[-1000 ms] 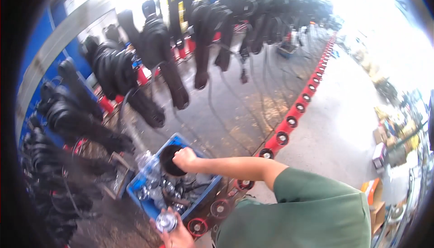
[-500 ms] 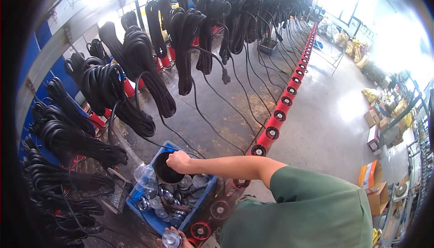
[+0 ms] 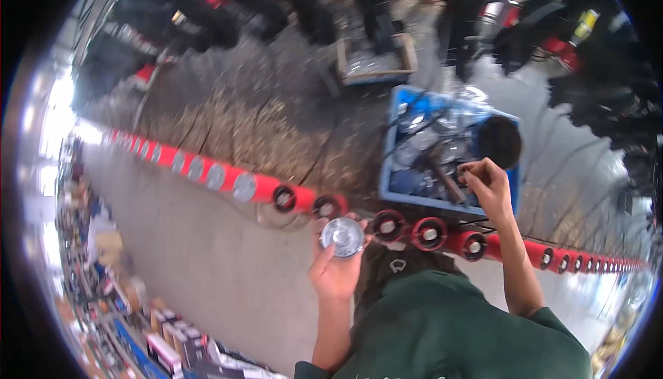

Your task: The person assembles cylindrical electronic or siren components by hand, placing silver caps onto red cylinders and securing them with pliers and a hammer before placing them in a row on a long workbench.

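My left hand (image 3: pixel 335 273) holds a round silver metal cap (image 3: pixel 342 236) by its edge, just in front of the row of red cylinders. Over the near right part of a blue crate (image 3: pixel 442 206), my right hand (image 3: pixel 493 189) has thumb and fingers pinched together; whatever is between them is too small to make out. Beside that hand, a black bowl (image 3: pixel 498 141) rests in the crate's right side. Loose silver caps (image 3: pixel 409 150) fill the crate, with a brown handle-like bar (image 3: pixel 444 179) lying across them.
Red cylinders (image 3: pixel 452 242) line the near table edge; those toward the left carry silver caps (image 3: pixel 244 187), while those near me show dark open ends. A small wooden-rimmed box (image 3: pixel 378 75) stands farther back on the worn table (image 3: pixel 255 130). Dark cable bundles (image 3: pixel 587 96) hang above.
My view has swung round, so the crate now appears on the right. The right hand has come out of the black bowl. My left hand, still holding the silver cap, is now fully visible.
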Motion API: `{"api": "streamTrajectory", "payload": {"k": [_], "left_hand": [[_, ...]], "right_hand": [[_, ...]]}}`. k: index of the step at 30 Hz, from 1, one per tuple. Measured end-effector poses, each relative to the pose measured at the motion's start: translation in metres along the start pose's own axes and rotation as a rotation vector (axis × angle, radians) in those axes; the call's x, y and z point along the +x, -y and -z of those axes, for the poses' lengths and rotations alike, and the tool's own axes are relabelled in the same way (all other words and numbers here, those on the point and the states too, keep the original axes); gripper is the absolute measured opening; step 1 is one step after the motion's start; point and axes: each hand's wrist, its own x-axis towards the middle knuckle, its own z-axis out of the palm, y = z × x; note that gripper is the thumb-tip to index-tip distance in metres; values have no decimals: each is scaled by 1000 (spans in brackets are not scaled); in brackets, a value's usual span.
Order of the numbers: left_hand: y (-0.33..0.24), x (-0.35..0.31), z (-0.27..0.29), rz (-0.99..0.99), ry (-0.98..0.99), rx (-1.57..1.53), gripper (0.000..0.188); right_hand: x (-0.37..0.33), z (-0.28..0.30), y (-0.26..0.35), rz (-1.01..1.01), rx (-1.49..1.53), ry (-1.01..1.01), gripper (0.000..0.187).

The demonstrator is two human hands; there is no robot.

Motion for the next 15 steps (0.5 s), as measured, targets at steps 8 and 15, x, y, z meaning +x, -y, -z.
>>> {"api": "streamTrajectory", "payload": {"k": [8, 15], "left_hand": [[-72, -47, 76, -134, -219, -61, 49], [-107, -26, 103, -164, -246, -106, 47]], "right_hand": [[-12, -213, 43, 531, -457, 385, 29], [29, -332, 30, 871, -568, 598, 44]]}}
